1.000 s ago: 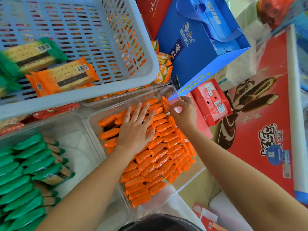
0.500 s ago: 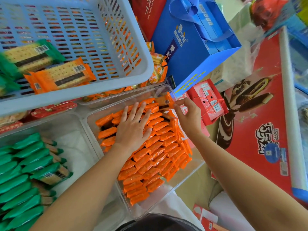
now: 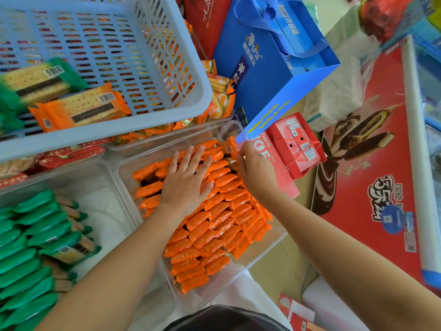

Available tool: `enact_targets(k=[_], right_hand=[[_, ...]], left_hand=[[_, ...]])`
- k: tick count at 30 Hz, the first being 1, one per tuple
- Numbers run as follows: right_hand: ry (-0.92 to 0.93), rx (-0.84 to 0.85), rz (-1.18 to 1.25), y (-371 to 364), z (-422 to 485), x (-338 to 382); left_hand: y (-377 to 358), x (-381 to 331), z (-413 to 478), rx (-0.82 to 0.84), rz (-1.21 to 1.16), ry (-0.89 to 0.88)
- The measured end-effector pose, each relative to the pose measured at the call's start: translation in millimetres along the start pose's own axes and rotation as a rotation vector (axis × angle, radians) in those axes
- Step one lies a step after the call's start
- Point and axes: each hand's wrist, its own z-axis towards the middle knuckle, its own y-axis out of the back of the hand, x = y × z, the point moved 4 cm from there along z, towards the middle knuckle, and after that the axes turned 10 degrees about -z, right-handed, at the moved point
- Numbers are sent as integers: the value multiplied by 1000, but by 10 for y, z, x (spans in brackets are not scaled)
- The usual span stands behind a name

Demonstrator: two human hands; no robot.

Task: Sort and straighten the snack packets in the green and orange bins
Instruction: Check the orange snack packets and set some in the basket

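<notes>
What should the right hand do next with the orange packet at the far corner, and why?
Probably tuck the orange packet into the far end of the rows: the right hand pinches it askew there, while the left hand presses the rows flat.

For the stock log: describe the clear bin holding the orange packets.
The clear bin is a see-through plastic tub with rounded corners, beside the green packets' bin. Orange packets fill most of it in overlapping rows. The left hand presses on them; the right hand pinches a barcoded packet at its far corner.
</notes>
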Motion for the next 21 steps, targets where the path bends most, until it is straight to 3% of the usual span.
enact_targets(k=[4, 12, 17, 21], right_hand=[[-21, -94, 118, 38, -67, 33], [-146, -92, 288, 35, -177, -104], [-144, 8, 323, -67, -235, -123], [-203, -44, 400, 49, -221, -129]], left_hand=[[10, -2, 2, 7, -1, 5], [2, -1, -6, 15, -15, 3], [25, -13, -8, 32, -30, 7], [37, -5, -6, 47, -25, 5]])
